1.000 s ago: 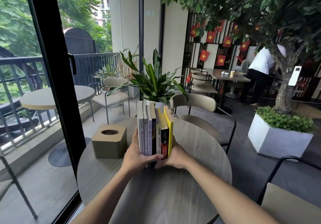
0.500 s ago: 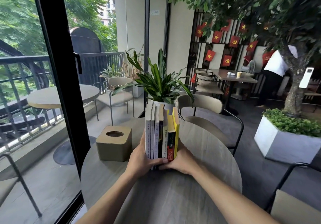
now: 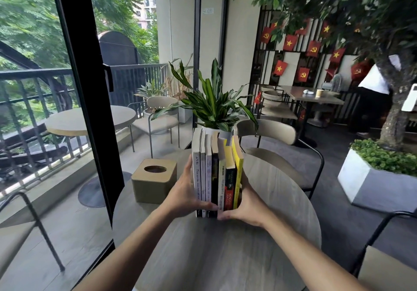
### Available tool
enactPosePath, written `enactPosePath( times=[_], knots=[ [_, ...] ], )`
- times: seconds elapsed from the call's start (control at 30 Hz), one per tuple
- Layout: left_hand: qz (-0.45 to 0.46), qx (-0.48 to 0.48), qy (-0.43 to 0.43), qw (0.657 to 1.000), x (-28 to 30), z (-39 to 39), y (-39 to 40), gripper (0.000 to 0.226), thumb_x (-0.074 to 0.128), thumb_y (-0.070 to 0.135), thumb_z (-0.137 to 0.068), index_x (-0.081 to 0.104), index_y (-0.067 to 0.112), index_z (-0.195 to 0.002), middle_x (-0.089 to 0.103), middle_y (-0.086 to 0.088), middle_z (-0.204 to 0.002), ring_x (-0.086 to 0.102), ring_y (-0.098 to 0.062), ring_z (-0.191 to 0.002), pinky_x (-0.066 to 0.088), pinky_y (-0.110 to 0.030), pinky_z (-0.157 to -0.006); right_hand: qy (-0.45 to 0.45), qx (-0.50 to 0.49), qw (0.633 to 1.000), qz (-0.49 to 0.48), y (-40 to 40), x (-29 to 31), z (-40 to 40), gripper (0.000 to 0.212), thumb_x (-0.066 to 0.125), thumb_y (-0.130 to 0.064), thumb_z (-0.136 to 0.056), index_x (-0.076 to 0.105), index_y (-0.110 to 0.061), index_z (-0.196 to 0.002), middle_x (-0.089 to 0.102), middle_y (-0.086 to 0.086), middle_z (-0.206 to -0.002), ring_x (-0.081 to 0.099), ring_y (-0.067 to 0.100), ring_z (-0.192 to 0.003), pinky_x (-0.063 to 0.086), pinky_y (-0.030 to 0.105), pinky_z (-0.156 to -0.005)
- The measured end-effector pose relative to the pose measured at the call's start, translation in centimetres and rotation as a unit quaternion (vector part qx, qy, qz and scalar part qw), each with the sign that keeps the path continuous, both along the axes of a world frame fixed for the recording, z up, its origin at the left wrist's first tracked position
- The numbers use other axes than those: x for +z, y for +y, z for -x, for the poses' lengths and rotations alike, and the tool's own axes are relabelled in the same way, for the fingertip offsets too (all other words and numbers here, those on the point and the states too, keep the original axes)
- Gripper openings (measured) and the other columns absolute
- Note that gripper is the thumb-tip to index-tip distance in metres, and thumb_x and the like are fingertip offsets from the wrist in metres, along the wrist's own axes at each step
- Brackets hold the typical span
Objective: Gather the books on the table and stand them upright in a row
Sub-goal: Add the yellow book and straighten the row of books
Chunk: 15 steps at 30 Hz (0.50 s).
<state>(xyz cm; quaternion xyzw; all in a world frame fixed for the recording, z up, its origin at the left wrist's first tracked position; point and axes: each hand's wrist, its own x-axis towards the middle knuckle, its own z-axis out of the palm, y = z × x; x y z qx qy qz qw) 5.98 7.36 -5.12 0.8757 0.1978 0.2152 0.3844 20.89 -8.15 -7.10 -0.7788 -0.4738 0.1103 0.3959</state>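
Observation:
Several books (image 3: 215,173) stand upright in a tight row, spines toward me, on a round grey wooden table (image 3: 225,257). White and grey books are on the left, a dark one in the middle, yellow ones on the right. My left hand (image 3: 184,194) presses against the leftmost white book, thumb across the spines' lower edge. My right hand (image 3: 244,202) presses against the outer yellow book from the right. Both hands squeeze the row between them.
A tan tissue box (image 3: 153,180) sits on the table left of the books. A potted plant (image 3: 214,107) stands right behind the row. A chair (image 3: 270,139) faces the table's far side, another chair (image 3: 388,266) is at my right. A glass door frame (image 3: 90,110) runs along the left.
The books and both hands keep the same hold. Only my view has shifted a little, so the row sits slightly further right in the frame.

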Motion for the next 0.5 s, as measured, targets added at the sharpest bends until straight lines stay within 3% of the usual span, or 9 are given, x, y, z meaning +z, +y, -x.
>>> enactPosePath(
  times=[0.07, 0.13, 0.23, 0.37, 0.5],
  knots=[
    [-0.006, 0.001, -0.002, 1.000, -0.2, 0.1, -0.2, 0.133, 0.098, 0.037, -0.048, 0.018, 0.015, -0.151, 0.046, 0.021, -0.123, 0.050, -0.014, -0.125, 0.043, -0.041, -0.108, -0.005, 0.007, 1.000, -0.004, -0.1, -0.1, 0.4, 0.143, 0.093, -0.054, -0.040, 0.005, -0.035, -0.151, 0.026, -0.012, -0.156, 0.029, 0.009, -0.142, 0.032, 0.041, -0.117],
    [-0.018, 0.010, 0.004, 1.000, 0.1, 0.0, -0.4, 0.125, 0.097, 0.034, -0.052, 0.020, 0.017, -0.150, 0.053, 0.014, -0.122, 0.054, -0.016, -0.120, 0.047, -0.039, -0.101, -0.005, 0.012, 1.000, -0.008, 0.1, -0.2, 0.6, 0.134, 0.094, -0.044, -0.048, 0.011, -0.031, -0.151, 0.032, -0.015, -0.150, 0.033, 0.006, -0.137, 0.032, 0.030, -0.113],
    [-0.095, 0.032, 0.023, 0.995, 0.8, -0.1, -0.4, 0.123, 0.091, 0.053, -0.052, 0.022, 0.025, -0.150, 0.055, 0.005, -0.130, 0.051, -0.018, -0.120, 0.047, -0.040, -0.099, -0.002, -0.009, 0.999, -0.035, 0.4, -0.5, 0.7, 0.118, 0.093, -0.026, -0.058, 0.019, -0.025, -0.149, 0.041, -0.016, -0.136, 0.039, 0.004, -0.127, 0.031, 0.019, -0.101],
    [-0.290, 0.086, 0.123, 0.945, 2.4, 0.3, 0.0, 0.123, 0.064, 0.090, -0.051, 0.018, 0.035, -0.151, 0.037, -0.007, -0.138, 0.032, -0.026, -0.124, 0.036, -0.042, -0.105, -0.004, -0.025, 0.998, -0.051, 0.5, -0.8, 0.8, 0.111, 0.092, -0.025, -0.061, 0.022, -0.023, -0.148, 0.045, -0.007, -0.140, 0.042, 0.009, -0.128, 0.035, 0.025, -0.103],
    [-0.277, 0.091, 0.238, 0.926, 2.5, 1.1, 1.9, 0.132, 0.047, 0.102, -0.041, 0.001, 0.049, -0.152, 0.003, -0.007, -0.164, 0.011, -0.038, -0.146, 0.014, -0.065, -0.115, -0.008, -0.028, 0.998, -0.053, 0.5, -0.9, 0.8, 0.113, 0.092, -0.030, -0.061, 0.021, -0.025, -0.149, 0.044, -0.006, -0.144, 0.041, 0.010, -0.131, 0.037, 0.034, -0.110]
  ],
)
